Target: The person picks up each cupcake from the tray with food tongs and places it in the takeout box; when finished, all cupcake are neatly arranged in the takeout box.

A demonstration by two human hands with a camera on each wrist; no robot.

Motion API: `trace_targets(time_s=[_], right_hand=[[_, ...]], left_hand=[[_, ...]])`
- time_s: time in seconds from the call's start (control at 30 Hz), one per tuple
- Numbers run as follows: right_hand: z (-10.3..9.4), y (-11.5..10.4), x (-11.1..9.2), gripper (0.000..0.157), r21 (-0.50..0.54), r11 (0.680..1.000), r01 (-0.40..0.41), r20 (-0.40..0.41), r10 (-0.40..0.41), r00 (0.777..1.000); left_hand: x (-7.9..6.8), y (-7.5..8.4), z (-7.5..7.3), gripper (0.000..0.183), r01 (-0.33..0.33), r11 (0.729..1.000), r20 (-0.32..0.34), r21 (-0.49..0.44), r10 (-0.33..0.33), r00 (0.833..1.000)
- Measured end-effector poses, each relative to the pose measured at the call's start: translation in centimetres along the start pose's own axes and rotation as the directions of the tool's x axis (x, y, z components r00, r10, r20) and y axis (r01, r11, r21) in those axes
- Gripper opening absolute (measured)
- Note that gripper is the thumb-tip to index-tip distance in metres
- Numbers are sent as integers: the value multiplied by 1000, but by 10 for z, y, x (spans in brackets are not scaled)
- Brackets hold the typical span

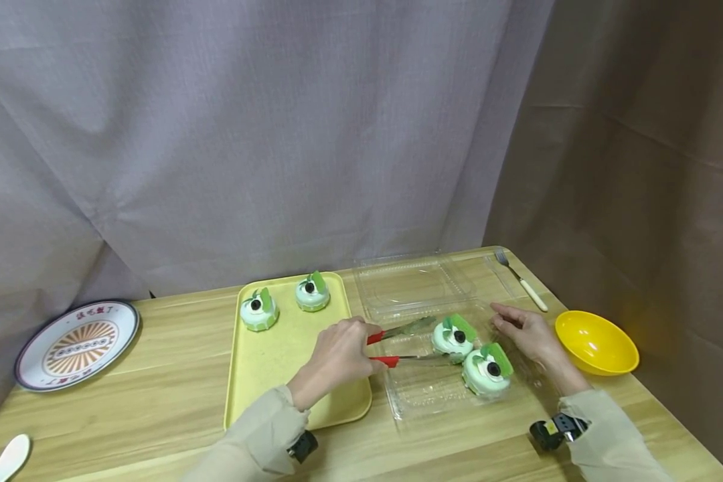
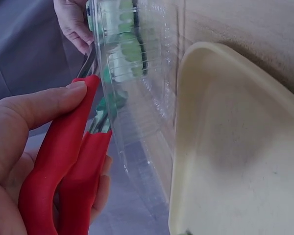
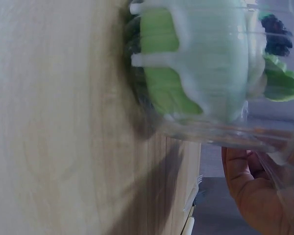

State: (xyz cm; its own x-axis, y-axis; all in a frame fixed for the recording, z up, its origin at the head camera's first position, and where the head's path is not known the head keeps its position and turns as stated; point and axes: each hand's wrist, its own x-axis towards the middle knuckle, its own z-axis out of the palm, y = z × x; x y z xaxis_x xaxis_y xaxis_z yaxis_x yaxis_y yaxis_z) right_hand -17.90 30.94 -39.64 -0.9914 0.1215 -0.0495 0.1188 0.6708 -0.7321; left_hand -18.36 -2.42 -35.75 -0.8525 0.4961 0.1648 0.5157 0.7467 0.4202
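My left hand (image 1: 340,355) grips a pair of red-handled metal tongs (image 2: 59,171), thumb on one handle and fingers on the other. The tongs' spread tips stand on either side of a small pale-green cake (image 1: 452,338) topped with a dark berry and green leaf. A second such cake (image 1: 487,371) sits close against it, both in the clear plastic container (image 1: 428,395). My right hand (image 1: 533,338) lies at the container's right side, its fingers relaxed at the rim; in the right wrist view the hand shows partly through the clear plastic.
Two similar cakes (image 1: 258,310) stand on the yellow tray (image 1: 271,375) at left. The container's clear lid (image 1: 410,284) lies behind. A fork (image 1: 521,281) and yellow bowl (image 1: 596,341) are at right; a patterned plate (image 1: 78,345) and white spoon end (image 1: 11,456) are at far left.
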Motion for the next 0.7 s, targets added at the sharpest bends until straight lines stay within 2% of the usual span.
trace_targets(time_s=[0.2, 0.33, 0.53, 0.7], right_hand=[[4, -3, 4, 46, 7, 1000, 6, 8, -6, 1000], [6, -4, 7, 46, 8, 1000, 8, 18, -8, 1000], [5, -2, 8, 46, -12, 1000, 23, 6, -23, 1000], [0, 6, 4, 47, -40, 999, 30, -1, -30, 1000]], left_hand=[[-6, -8, -13, 54, 49, 998, 24, -45, -48, 999], [-14, -22, -29, 53, 79, 992, 8, -99, -79, 997], [-43, -63, -60, 51, 125, 969, -84, -215, -146, 986], [-72, -106, -85, 53, 175, 937, -148, -302, -227, 962]])
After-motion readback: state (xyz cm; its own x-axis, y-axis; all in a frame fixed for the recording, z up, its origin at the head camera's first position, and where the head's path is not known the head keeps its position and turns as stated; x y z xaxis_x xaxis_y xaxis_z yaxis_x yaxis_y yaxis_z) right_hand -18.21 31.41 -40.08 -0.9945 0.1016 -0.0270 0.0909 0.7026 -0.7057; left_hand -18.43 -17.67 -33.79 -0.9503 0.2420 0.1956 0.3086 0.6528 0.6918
